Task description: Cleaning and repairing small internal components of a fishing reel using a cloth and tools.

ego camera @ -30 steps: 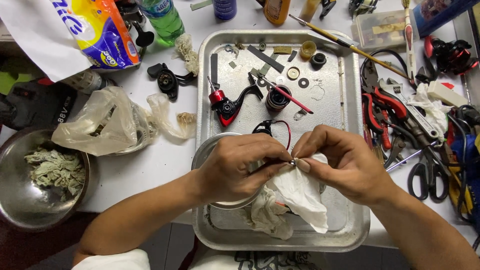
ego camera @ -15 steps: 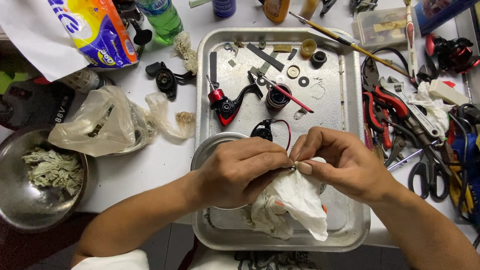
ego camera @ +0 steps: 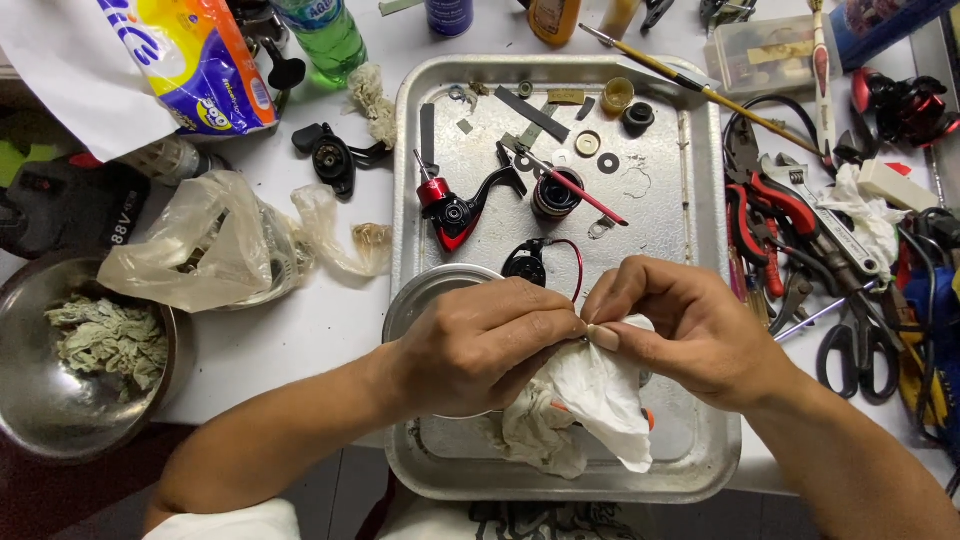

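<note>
Both hands meet over the near half of a metal tray (ego camera: 700, 200). The left hand (ego camera: 480, 345) lies knuckles up, fingers curled shut, its fingertips pressed against those of the right hand (ego camera: 690, 330), which pinches thumb and forefinger together. Between the two pinches sits the top of a white cloth (ego camera: 600, 400); whatever small part is wrapped in it is hidden. The cloth hangs down from the fingers and bunches on the tray floor near its near rim. Under the left hand shows the rim of a round metal tin (ego camera: 430, 290). Just beyond the fingers lies a black round part with a red wire (ego camera: 540, 262), and farther off a red and black handle (ego camera: 455, 212). To the right, outside the tray's edge, pliers (ego camera: 770, 210) and scissors (ego camera: 850, 350) crowd the table; to the left stand a plastic bag (ego camera: 200, 250) and a steel bowl (ego camera: 60, 420).
</note>
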